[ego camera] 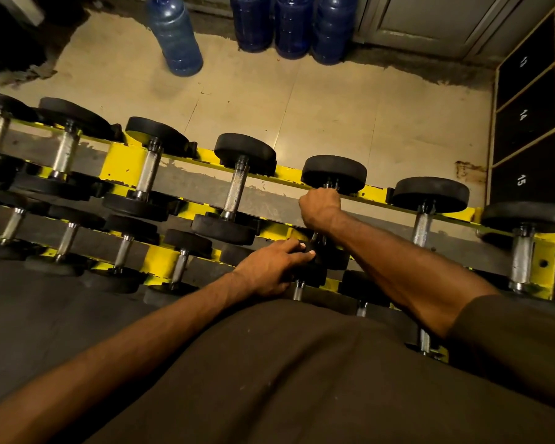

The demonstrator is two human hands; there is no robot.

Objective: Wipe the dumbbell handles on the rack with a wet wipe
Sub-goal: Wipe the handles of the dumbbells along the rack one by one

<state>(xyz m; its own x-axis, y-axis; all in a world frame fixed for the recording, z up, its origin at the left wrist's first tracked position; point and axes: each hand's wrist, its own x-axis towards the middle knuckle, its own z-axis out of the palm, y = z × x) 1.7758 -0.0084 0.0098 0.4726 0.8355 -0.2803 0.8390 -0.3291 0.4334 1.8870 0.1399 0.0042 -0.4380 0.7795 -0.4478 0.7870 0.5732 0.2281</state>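
A yellow rack (125,161) holds rows of black dumbbells with chrome handles. My right hand (321,208) is curled round the handle of one top-row dumbbell (334,173), just below its far black head; the handle and any wipe are hidden inside the fist. My left hand (273,270) rests with fingers stretched forward on the near black head (321,261) of that same dumbbell. A neighbouring dumbbell (237,184) to the left shows its bare knurled handle, and another (425,216) stands to the right.
A lower row of smaller dumbbells (125,248) runs along the rack's near side. Several blue water jugs (177,36) stand on the tiled floor behind the rack. Dark numbered lockers (526,123) line the right wall. My dark shirt fills the foreground.
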